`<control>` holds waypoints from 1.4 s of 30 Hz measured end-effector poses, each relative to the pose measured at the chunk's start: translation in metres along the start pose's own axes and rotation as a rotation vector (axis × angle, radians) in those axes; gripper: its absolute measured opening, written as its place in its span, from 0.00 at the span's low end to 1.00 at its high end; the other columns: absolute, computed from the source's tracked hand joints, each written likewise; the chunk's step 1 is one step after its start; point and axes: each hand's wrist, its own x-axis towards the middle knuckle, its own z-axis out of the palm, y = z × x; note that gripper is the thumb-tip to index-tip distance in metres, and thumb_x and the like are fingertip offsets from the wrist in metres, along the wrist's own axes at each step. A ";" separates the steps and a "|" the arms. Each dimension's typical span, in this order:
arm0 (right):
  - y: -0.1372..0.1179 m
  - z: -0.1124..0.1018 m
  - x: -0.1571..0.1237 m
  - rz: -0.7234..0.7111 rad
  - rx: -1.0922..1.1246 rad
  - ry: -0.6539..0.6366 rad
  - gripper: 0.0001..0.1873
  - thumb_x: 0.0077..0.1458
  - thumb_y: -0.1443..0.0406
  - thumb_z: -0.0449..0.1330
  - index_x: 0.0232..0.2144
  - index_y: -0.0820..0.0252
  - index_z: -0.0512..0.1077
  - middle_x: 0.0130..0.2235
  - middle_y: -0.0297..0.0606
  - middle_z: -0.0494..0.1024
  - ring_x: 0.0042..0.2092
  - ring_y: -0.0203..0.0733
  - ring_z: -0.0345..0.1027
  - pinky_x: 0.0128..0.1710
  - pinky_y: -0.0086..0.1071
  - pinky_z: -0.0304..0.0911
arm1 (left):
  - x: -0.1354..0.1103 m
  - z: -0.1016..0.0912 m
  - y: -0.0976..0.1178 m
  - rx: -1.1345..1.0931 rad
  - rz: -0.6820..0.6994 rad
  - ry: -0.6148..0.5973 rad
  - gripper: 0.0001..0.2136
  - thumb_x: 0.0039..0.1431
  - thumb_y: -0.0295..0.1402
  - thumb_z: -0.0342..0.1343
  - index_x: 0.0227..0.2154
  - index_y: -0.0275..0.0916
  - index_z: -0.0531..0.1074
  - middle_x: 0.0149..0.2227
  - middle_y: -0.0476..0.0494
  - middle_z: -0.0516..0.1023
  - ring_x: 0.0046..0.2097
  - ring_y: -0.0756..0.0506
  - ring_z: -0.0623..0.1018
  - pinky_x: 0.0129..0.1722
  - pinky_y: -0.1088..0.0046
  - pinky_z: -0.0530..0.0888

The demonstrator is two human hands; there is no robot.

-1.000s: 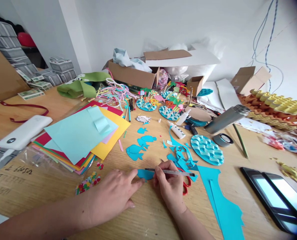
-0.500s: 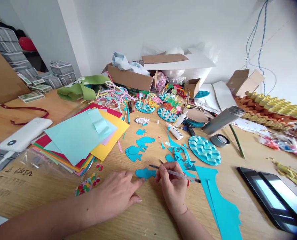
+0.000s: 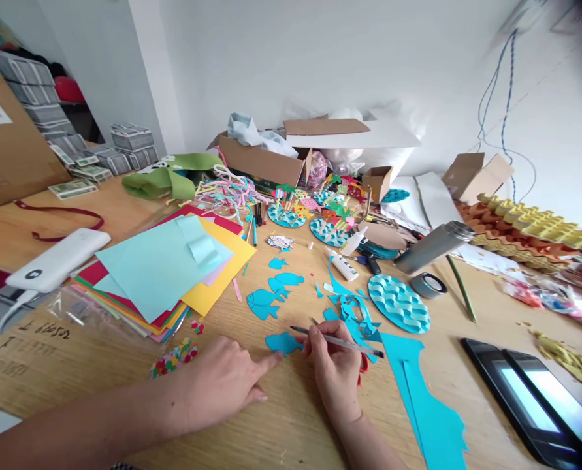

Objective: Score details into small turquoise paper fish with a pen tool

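A blue paper fish [image 3: 279, 342] lies flat on the table between my hands. My left hand [image 3: 229, 375] touches its lower edge with a stretched index finger; the thumb is apart and the other fingers curl under. My right hand [image 3: 336, 365] pinches a clear-barrelled pen [image 3: 347, 341], its dark tip over the fish's upper right side. Part of a red object [image 3: 363, 369] shows behind my right hand, mostly hidden. Beyond lie more cut fish, one with drawn lines [image 3: 262, 304]. Blue paper scraps [image 3: 354, 310] and a large cut blue sheet [image 3: 425, 405] lie to the right.
Stacked coloured paper [image 3: 158, 264] and a white power bank [image 3: 58, 260] lie left, with paper dots [image 3: 176, 358] near my left forearm. Glue bottles [image 3: 343, 264], a wavy blue disc [image 3: 399, 303], tape [image 3: 428, 285], a steel flask [image 3: 435, 247] and a dark device [image 3: 520, 398] stand or lie right.
The view has shifted slightly. The pen in my right hand has moved a little over the fish, and more of the red object shows. My left index finger stays at the fish's edge.
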 end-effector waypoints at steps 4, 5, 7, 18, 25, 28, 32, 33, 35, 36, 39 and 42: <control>0.000 0.000 0.000 0.024 -0.021 -0.023 0.18 0.58 0.54 0.64 0.23 0.55 0.65 0.19 0.29 0.69 0.20 0.37 0.64 0.21 0.29 0.63 | 0.001 0.002 -0.003 -0.040 -0.020 0.019 0.26 0.62 0.45 0.59 0.62 0.49 0.66 0.28 0.42 0.80 0.31 0.37 0.80 0.31 0.65 0.71; 0.000 0.000 0.000 0.025 -0.021 -0.030 0.18 0.58 0.54 0.64 0.23 0.55 0.65 0.18 0.29 0.69 0.20 0.37 0.63 0.21 0.29 0.62 | 0.001 0.003 -0.005 -0.065 -0.023 0.027 0.25 0.62 0.45 0.59 0.61 0.49 0.66 0.27 0.43 0.80 0.30 0.38 0.80 0.32 0.66 0.71; 0.000 0.001 0.001 0.021 -0.018 -0.042 0.18 0.57 0.54 0.64 0.23 0.55 0.65 0.19 0.29 0.69 0.20 0.37 0.62 0.20 0.28 0.60 | 0.002 0.004 -0.007 -0.110 -0.020 0.037 0.24 0.62 0.45 0.59 0.60 0.49 0.68 0.27 0.44 0.80 0.30 0.39 0.80 0.33 0.67 0.70; 0.012 0.001 0.003 0.084 -0.096 -0.088 0.17 0.58 0.53 0.63 0.24 0.54 0.65 0.21 0.29 0.68 0.24 0.40 0.64 0.26 0.32 0.65 | 0.004 -0.001 -0.014 -0.084 0.021 -0.015 0.26 0.60 0.49 0.60 0.61 0.53 0.67 0.29 0.41 0.82 0.31 0.35 0.81 0.30 0.65 0.72; 0.013 -0.003 0.003 0.070 -0.112 -0.164 0.16 0.59 0.54 0.62 0.26 0.55 0.66 0.23 0.31 0.69 0.25 0.40 0.65 0.25 0.31 0.62 | 0.003 0.000 -0.013 -0.097 0.013 -0.027 0.27 0.61 0.49 0.59 0.62 0.52 0.65 0.31 0.40 0.82 0.33 0.35 0.81 0.32 0.64 0.72; 0.013 -0.004 0.005 0.054 -0.113 -0.173 0.15 0.59 0.54 0.62 0.26 0.56 0.67 0.23 0.32 0.70 0.24 0.39 0.64 0.23 0.30 0.59 | 0.002 -0.002 -0.014 -0.125 0.014 -0.010 0.26 0.62 0.47 0.59 0.62 0.52 0.66 0.32 0.40 0.82 0.34 0.35 0.81 0.34 0.63 0.72; 0.011 -0.003 0.005 0.038 -0.092 -0.167 0.15 0.58 0.55 0.63 0.26 0.56 0.67 0.24 0.33 0.71 0.24 0.39 0.65 0.23 0.30 0.61 | 0.001 -0.007 -0.014 -0.128 0.011 -0.030 0.27 0.62 0.46 0.59 0.63 0.54 0.63 0.32 0.41 0.82 0.35 0.35 0.81 0.35 0.61 0.73; 0.010 -0.003 0.004 0.033 -0.078 -0.162 0.15 0.58 0.55 0.63 0.26 0.56 0.67 0.24 0.33 0.72 0.25 0.40 0.66 0.24 0.30 0.62 | 0.001 -0.008 -0.013 -0.119 0.012 -0.039 0.28 0.62 0.46 0.59 0.64 0.54 0.62 0.32 0.41 0.82 0.35 0.35 0.81 0.35 0.60 0.73; 0.007 -0.002 0.004 0.032 -0.034 -0.153 0.14 0.58 0.56 0.64 0.27 0.56 0.67 0.25 0.32 0.72 0.26 0.40 0.68 0.25 0.31 0.65 | 0.001 -0.010 -0.012 -0.103 0.010 -0.056 0.28 0.62 0.46 0.60 0.64 0.54 0.62 0.33 0.40 0.82 0.35 0.34 0.81 0.35 0.59 0.74; 0.006 -0.002 0.003 0.038 -0.005 -0.152 0.14 0.57 0.56 0.64 0.28 0.56 0.67 0.25 0.32 0.72 0.26 0.40 0.69 0.25 0.31 0.66 | 0.001 -0.011 -0.012 -0.100 0.004 -0.065 0.28 0.62 0.46 0.60 0.64 0.53 0.63 0.34 0.40 0.82 0.36 0.33 0.81 0.35 0.59 0.74; 0.002 0.001 0.003 0.090 0.060 -0.178 0.14 0.54 0.55 0.67 0.30 0.56 0.68 0.26 0.31 0.72 0.25 0.40 0.71 0.24 0.31 0.68 | 0.001 -0.012 -0.012 -0.115 -0.012 -0.093 0.26 0.63 0.45 0.59 0.63 0.53 0.64 0.35 0.40 0.83 0.37 0.33 0.81 0.36 0.59 0.74; 0.000 0.002 0.004 0.142 0.051 -0.225 0.16 0.54 0.52 0.67 0.29 0.57 0.69 0.25 0.31 0.73 0.25 0.40 0.72 0.23 0.31 0.68 | 0.001 -0.012 -0.013 -0.114 -0.006 -0.092 0.27 0.63 0.45 0.59 0.63 0.55 0.63 0.34 0.41 0.82 0.37 0.34 0.81 0.36 0.60 0.74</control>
